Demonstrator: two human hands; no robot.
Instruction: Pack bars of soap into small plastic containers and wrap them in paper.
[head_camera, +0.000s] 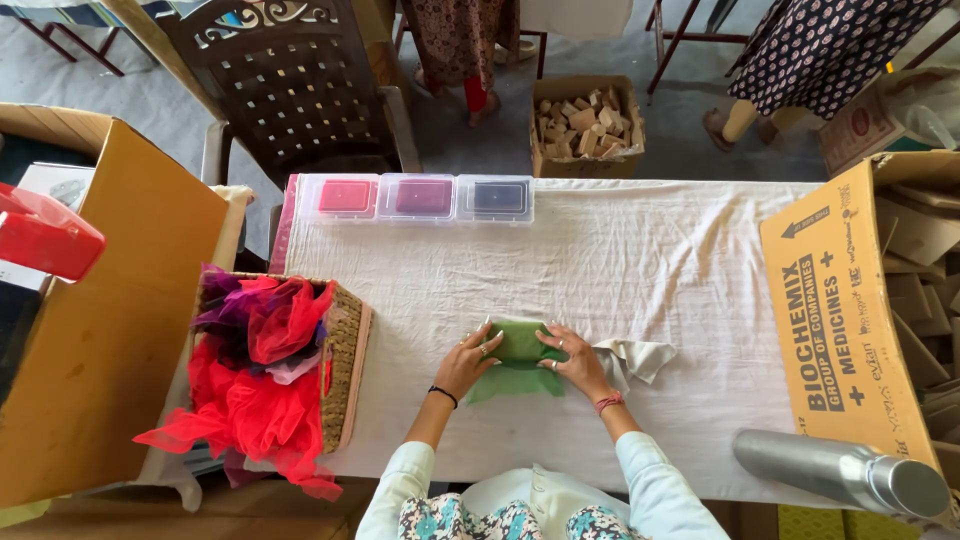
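Bright, even daylight across the white tablecloth (640, 260), soft short shadows under the hands, mild glare on the metal cylinder (840, 470), wide-angle bending at the edges, red object (45, 235) at left blurred, centre sharp

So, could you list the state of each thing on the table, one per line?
Green net cloth: flat, pressed by left hand and right hand.
Three plastic boxes: lids shut, side by side.
Wicker basket: overfull with red netting.
Metal cylinder: lying down.
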